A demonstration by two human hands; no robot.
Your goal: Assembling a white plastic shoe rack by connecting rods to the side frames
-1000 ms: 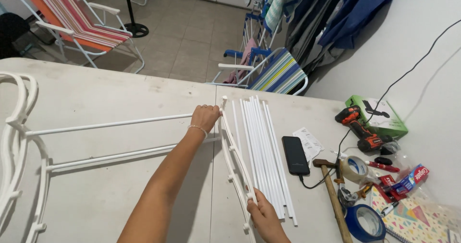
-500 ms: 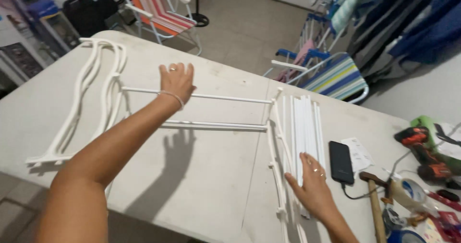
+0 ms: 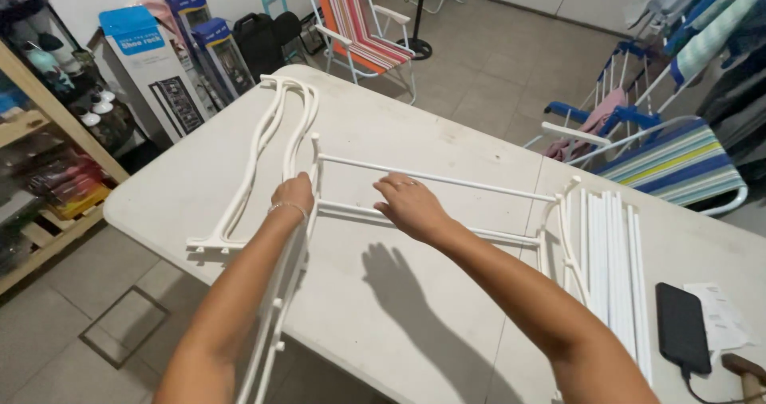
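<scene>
Fingers (image 3: 297, 190) of the left hand (image 3: 292, 198) are curled snug around the white side rail (image 3: 297, 248), gripping it right where the cross rods meet it, and that grip looks like a way of steadying the upright so the joint doesn't wander. The right hand (image 3: 411, 206) is over the lower cross rod (image 3: 487, 232), fingers bent and pressing down on it; whether they wrap fully round the rod I cannot tell. The upper cross rod (image 3: 447, 180) runs just beyond that hand toward the far side rail (image 3: 565, 236), so the half-built white frame lies flat on the table (image 3: 399, 324), spanning its middle, the near rail overhanging the front edge. Flat like that, every joint is within reach of both hands. A pair of curved white side pieces (image 3: 271, 145) lies to the left, just beside the frame, and a bundle of loose white rods (image 3: 610, 268) is laid side by side to the right, near a black phone (image 3: 683, 327) on its cable and a paper sheet (image 3: 722, 316). As for containers: tall boxes (image 3: 155, 65) stand on the floor, contents not visible, and wooden shelving (image 3: 48, 133) holds small items too blurred to name.
</scene>
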